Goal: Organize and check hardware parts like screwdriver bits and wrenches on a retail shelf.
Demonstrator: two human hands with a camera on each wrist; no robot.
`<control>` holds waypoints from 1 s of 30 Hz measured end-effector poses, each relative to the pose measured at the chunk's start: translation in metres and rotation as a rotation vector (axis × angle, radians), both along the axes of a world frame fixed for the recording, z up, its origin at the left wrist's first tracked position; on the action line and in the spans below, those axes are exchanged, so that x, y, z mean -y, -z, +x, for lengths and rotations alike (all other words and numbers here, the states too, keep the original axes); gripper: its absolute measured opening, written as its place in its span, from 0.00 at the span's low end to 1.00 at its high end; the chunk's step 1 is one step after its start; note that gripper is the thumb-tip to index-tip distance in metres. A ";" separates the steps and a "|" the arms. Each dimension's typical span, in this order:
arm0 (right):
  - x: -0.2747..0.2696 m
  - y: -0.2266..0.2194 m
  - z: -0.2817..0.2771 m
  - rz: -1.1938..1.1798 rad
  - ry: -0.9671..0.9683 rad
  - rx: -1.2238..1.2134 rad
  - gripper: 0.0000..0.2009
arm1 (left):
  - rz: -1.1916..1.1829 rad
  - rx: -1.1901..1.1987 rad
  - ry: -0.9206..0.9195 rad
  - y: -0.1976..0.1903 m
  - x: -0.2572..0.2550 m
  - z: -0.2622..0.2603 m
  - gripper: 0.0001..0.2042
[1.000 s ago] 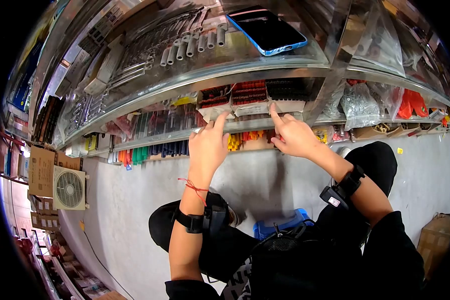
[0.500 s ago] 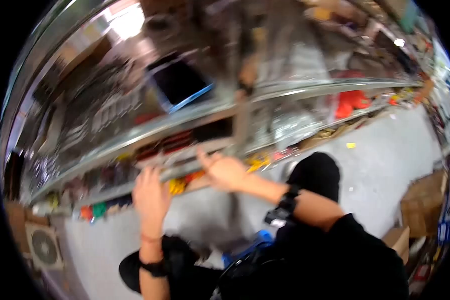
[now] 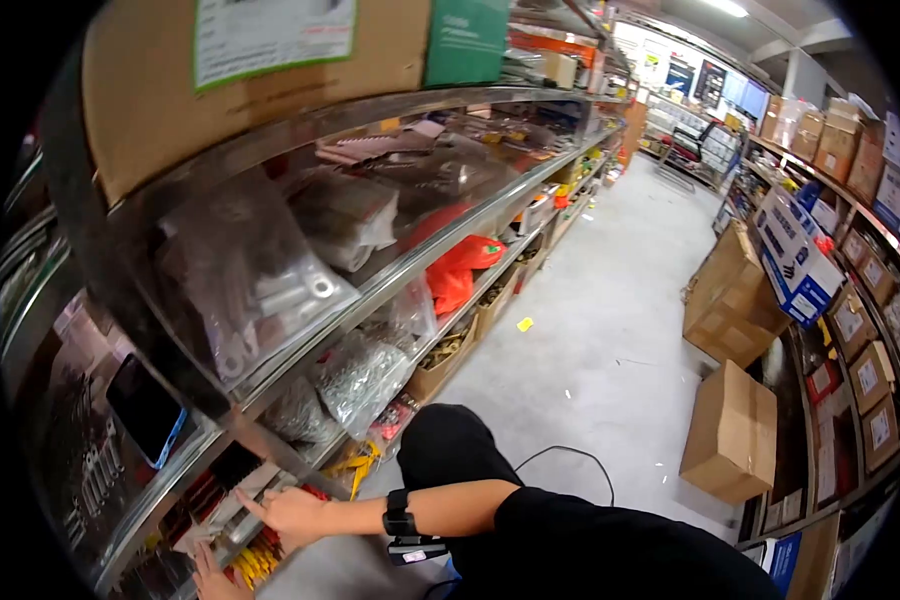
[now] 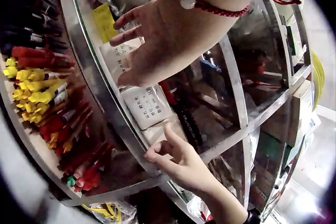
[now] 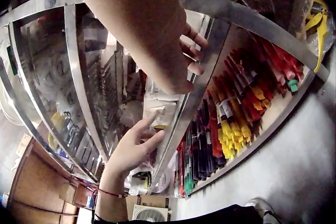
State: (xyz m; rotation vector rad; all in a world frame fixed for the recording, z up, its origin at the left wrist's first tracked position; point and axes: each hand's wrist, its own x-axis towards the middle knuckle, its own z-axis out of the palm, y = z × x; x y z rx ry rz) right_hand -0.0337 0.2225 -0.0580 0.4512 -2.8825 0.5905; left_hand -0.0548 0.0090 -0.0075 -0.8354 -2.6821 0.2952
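Small white boxes (image 4: 147,107) with printed labels stand in a row on a low metal-edged shelf. My left hand (image 4: 157,45) is at the front of these boxes in the left wrist view, its fingers extended over a label. At the lower left of the head view, my right hand (image 3: 292,515) lies beside the same row, index finger stretched toward a box and the other fingers loosely bent. Only part of the left hand (image 3: 215,580) shows there, at the bottom edge. Neither hand holds anything.
Red, yellow and dark bundled tools (image 5: 231,124) fill the shelf below. A blue-edged phone (image 3: 148,410) lies on the upper shelf, near bagged metal parts (image 3: 260,290). Cardboard boxes (image 3: 732,430) line the aisle's right side, and a grey floor (image 3: 610,330) runs between.
The head view has swung right, from the shelf toward the long aisle. Both hands stay by the white boxes and now appear at the lower left of the view.
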 end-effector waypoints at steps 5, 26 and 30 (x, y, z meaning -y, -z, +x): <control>-0.008 -0.004 -0.002 0.016 -0.095 0.087 0.43 | 0.107 0.018 0.113 0.021 0.011 -0.015 0.26; -0.044 -0.027 0.024 -0.233 0.050 -0.158 0.41 | 0.419 0.043 0.146 -0.012 -0.026 -0.026 0.30; -0.046 -0.027 0.025 -0.121 0.088 -0.151 0.43 | 0.349 0.099 0.141 0.005 -0.035 -0.034 0.28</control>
